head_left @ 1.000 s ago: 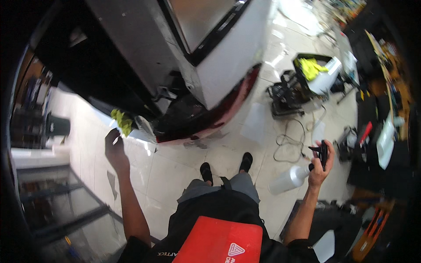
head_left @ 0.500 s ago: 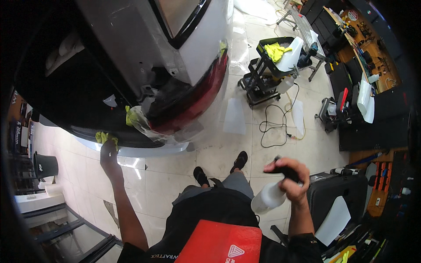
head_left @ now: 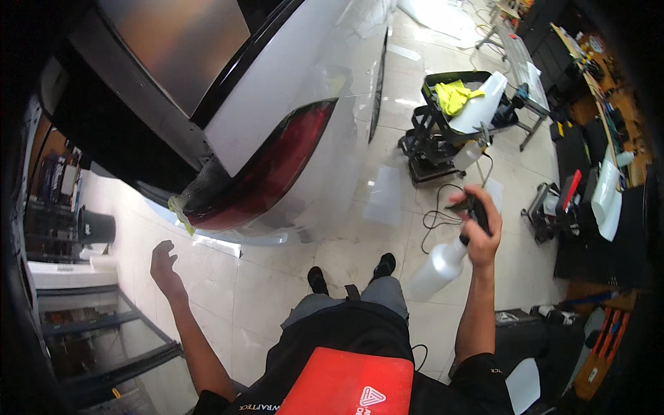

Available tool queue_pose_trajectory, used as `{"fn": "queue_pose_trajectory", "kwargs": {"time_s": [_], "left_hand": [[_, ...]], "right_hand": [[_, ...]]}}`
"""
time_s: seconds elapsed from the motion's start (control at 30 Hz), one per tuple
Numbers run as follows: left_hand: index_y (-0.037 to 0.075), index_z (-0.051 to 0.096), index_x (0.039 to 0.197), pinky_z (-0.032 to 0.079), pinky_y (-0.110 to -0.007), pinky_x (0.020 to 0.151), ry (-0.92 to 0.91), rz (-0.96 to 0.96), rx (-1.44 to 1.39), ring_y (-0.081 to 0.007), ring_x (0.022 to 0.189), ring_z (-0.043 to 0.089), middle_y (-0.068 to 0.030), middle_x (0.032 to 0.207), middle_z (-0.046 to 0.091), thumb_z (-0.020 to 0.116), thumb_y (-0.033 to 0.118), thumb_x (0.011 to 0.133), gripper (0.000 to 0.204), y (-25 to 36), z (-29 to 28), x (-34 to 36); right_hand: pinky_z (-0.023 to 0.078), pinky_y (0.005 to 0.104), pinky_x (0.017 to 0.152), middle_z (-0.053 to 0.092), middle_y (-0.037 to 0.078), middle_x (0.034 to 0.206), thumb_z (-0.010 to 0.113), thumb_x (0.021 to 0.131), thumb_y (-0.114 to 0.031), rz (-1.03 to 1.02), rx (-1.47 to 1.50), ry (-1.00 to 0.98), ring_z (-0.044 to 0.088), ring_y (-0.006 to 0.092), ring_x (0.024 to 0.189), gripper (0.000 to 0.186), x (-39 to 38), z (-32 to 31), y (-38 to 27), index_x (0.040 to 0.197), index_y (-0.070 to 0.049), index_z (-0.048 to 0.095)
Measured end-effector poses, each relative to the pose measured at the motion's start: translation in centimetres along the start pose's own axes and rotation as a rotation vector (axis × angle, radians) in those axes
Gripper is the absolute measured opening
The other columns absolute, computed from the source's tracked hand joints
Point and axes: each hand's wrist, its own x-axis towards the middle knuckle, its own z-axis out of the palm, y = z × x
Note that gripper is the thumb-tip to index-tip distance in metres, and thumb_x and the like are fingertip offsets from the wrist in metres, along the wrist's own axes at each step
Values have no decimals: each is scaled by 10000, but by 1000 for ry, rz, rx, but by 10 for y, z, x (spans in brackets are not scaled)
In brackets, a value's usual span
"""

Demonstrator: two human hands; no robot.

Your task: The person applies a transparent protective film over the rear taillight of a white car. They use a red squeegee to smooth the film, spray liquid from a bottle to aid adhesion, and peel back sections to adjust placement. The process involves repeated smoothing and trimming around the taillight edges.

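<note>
dark bucket point(head_left: 97, 227) left, black wheeled cart point(head_left: 437, 120) right

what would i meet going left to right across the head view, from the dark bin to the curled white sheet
Dark bin → empty left hand → red tail light → pale floor sheet → spray bottle gripped by the right hand → slim red object → curled white sheet

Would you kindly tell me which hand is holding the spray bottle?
The right hand grips the whitish spray bottle; the left hand holds nothing visible.
</note>
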Motion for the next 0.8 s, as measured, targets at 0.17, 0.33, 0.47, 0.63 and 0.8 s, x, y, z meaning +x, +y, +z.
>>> {"fn": "queue_pose_trajectory", "kwargs": {"time_s": [0.17, 0.33, 0.47, 0.63, 0.8], "left_hand": [[33, 734, 1192, 515, -381, 967, 19, 26, 119, -201, 1149, 651, -55, 1215, 723, 544, 278, 1126, 317, 64, 12, -36], [8, 675, 1319, 517, -371, 990, 94, -56, 320, -209, 1173, 643, -88, 1279, 699, 562, 211, 1123, 303, 44, -57, -100], [7, 668, 1326, 487, -371, 1035, 182, -211, 496, -230, 1212, 629, -83, 1312, 679, 580, 194, 1109, 300, 73, -68, -145], [-7, 654, 1343, 427, -370, 1164, 190, -12, 458, -230, 1278, 613, -99, 1326, 675, 623, 118, 1101, 275, 135, -47, -122], [10, 617, 1446, 405, -400, 1192, 93, 380, 548, -246, 1346, 581, -127, 1439, 630, 558, 45, 1078, 374, 247, 5, -37]], "right_hand": [[521, 333, 1074, 732, 101, 1271, 562, 824, 91, -171, -345, 304, 690, 213, 1183, 623, 154, -88, 147, 1424, -24, 688], [515, 372, 1116, 715, 152, 1391, 643, 844, 37, -522, -479, 534, 675, 248, 1269, 628, 272, -136, 273, 1471, 0, 660], [561, 390, 994, 807, 186, 1202, 726, 834, -81, -160, -476, 639, 766, 316, 1099, 537, 310, -120, 347, 1360, 26, 738], [484, 543, 1037, 738, 222, 1224, 742, 861, -125, -183, -1000, 457, 655, 405, 1183, 555, 294, -142, 379, 1402, -11, 701], [401, 530, 1206, 474, 227, 1655, 866, 927, -296, -78, -393, 400, 499, 388, 1481, 933, 232, -40, 277, 1674, -8, 386]]}}
